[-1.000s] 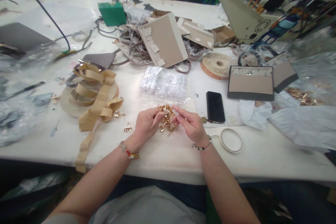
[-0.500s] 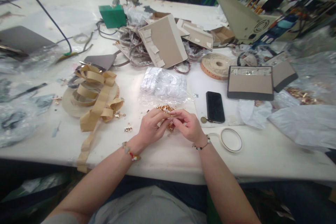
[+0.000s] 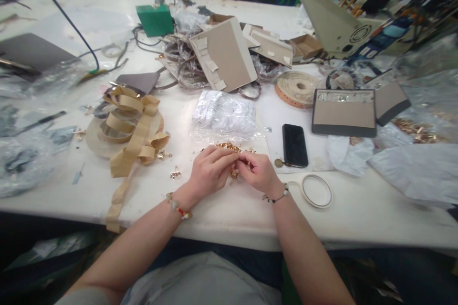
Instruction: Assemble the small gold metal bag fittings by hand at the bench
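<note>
My left hand (image 3: 213, 169) and my right hand (image 3: 258, 171) meet fingertip to fingertip over the table. Both are closed in a pinch, and whatever sits between the fingers is too small and covered to name. Just behind and beneath them lies a pile of small gold-coloured metal fittings (image 3: 229, 146), partly hidden by the hands. One loose gold fitting (image 3: 175, 172) rests on the table left of my left hand. Beyond the pile is a clear plastic bag with white contents (image 3: 223, 113).
Tan ribbon (image 3: 123, 124) lies coiled on the left. To the right are a black phone (image 3: 295, 145), a tape roll (image 3: 317, 191), a strap roll (image 3: 296, 88) and a grey-edged panel (image 3: 343, 112). A beige machine (image 3: 327, 24) stands at the back right.
My fingers have drawn closer together, the right-hand fingers curling in more. The gap between the hands has closed. The view has shifted very slightly.
</note>
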`<control>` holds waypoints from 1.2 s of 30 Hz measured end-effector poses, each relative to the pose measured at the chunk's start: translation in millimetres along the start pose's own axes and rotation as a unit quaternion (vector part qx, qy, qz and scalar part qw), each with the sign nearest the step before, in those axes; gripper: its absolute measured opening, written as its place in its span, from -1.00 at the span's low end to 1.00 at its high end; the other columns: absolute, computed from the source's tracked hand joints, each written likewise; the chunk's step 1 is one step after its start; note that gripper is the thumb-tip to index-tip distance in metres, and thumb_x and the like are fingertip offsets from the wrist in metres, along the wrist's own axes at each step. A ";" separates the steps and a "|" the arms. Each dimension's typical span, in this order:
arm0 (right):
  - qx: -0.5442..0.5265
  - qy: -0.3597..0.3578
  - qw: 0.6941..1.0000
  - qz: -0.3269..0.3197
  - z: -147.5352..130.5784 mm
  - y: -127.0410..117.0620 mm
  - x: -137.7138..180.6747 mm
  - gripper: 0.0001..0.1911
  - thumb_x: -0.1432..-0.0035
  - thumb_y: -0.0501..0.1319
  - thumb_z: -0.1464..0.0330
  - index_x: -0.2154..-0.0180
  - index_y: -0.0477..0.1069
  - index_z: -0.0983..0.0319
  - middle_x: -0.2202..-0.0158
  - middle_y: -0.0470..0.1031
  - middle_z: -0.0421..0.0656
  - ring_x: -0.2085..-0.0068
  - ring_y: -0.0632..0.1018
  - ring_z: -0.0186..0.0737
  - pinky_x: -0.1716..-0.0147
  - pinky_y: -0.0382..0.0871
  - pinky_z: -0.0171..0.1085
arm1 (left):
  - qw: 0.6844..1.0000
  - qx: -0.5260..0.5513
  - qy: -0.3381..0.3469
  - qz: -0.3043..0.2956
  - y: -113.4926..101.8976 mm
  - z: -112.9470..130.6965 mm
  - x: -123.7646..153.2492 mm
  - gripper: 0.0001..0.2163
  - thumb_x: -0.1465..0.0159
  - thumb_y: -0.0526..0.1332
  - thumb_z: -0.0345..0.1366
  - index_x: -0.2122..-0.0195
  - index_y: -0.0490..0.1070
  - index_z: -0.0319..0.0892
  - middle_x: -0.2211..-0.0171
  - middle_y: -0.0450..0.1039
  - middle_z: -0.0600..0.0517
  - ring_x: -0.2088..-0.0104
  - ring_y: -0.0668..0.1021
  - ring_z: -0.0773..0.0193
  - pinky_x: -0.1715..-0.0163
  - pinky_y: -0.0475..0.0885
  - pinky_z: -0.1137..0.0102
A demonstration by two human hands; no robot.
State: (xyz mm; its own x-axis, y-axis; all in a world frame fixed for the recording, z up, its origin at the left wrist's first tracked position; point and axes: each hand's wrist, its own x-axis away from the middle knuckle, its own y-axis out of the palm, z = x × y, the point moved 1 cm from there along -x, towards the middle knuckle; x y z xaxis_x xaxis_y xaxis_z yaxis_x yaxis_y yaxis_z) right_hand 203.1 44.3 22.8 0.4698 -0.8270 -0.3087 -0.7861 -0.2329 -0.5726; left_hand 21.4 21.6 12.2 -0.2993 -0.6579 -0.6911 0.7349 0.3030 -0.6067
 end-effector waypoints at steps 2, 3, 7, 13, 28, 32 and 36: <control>0.011 -0.002 1.000 -0.002 -0.2 -0.9 -0.4 -0.85 -0.25 0.16 0.42 0.30 0.52 0.20 0.46 0.56 -0.18 0.48 0.52 -0.27 0.43 0.35 -0.30 | 1.000 -0.012 -0.002 0.007 -0.1 0.4 0.5 -0.83 -0.31 0.23 -0.43 0.11 0.51 -0.10 0.17 0.62 -0.02 0.20 0.55 0.21 0.16 0.49 0.30; 0.007 0.003 1.000 -0.004 -0.5 -1.5 -0.3 -0.85 -0.25 0.16 0.42 0.30 0.52 0.21 0.46 0.56 -0.18 0.48 0.52 -0.27 0.44 0.35 -0.30 | 1.000 -0.017 -0.002 0.010 -0.1 0.9 0.7 -0.85 -0.31 0.23 -0.43 0.14 0.51 -0.11 0.20 0.62 -0.01 0.22 0.55 0.21 0.18 0.49 0.31; -0.092 0.058 0.994 -0.023 -2.9 -2.6 0.9 -0.84 -0.25 0.16 0.40 0.35 0.50 0.23 0.51 0.51 -0.20 0.51 0.48 -0.31 0.47 0.32 -0.33 | 0.999 -0.028 0.024 0.016 -0.3 5.3 -0.5 -0.89 -0.33 0.21 -0.42 0.17 0.49 -0.14 0.24 0.62 -0.02 0.25 0.55 0.22 0.20 0.46 0.31; -0.291 0.145 0.946 0.007 -4.5 0.2 -0.5 -0.82 -0.23 0.25 0.27 0.36 0.47 0.24 0.57 0.45 -0.24 0.54 0.44 -0.35 0.53 0.33 -0.36 | 0.996 0.013 0.050 0.069 -7.1 14.4 -6.1 -0.94 -0.36 0.20 -0.42 0.19 0.43 -0.14 0.24 0.59 -0.01 0.24 0.57 0.27 0.19 0.45 0.35; -0.309 0.108 0.944 0.053 -1.2 -2.1 -0.8 -0.76 -0.23 0.31 0.24 0.10 0.44 0.18 0.30 0.57 -0.15 0.37 0.55 -0.29 0.56 0.36 -0.39 | 0.958 -0.128 -0.256 -0.030 -85.9 -22.6 85.1 -0.42 -0.28 0.21 -0.43 -0.31 0.09 -0.09 -0.01 0.46 -0.14 0.17 0.60 0.19 0.12 0.52 0.21; -0.311 0.126 0.941 0.036 0.7 0.3 0.2 -0.71 -0.19 0.35 0.22 0.09 0.43 0.17 0.28 0.58 -0.14 0.31 0.58 -0.27 0.43 0.47 -0.34 | 0.972 -0.087 -0.213 0.035 -76.0 -10.8 65.1 -0.43 -0.27 0.23 -0.46 -0.28 0.12 -0.09 0.07 0.51 -0.08 0.23 0.63 0.25 0.29 0.50 0.36; -0.352 0.145 0.925 -0.007 3.5 6.1 0.4 -0.65 -0.13 0.41 0.22 0.09 0.42 0.17 0.18 0.60 -0.11 0.18 0.61 -0.19 0.26 0.54 -0.26 | 0.994 -0.002 -0.089 0.055 -42.5 8.6 22.6 -0.42 -0.27 0.23 -0.49 -0.29 0.13 -0.09 0.10 0.53 -0.07 0.24 0.63 0.29 0.22 0.53 0.37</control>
State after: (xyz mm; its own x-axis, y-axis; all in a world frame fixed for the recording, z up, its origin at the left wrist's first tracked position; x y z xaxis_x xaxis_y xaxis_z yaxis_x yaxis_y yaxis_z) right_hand 200.0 44.3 16.5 0.4345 -0.9002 -0.0299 -0.8956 -0.4353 0.0920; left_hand -11.3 -12.1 25.7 -0.1038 -0.7321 -0.6733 0.7549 0.3828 -0.5326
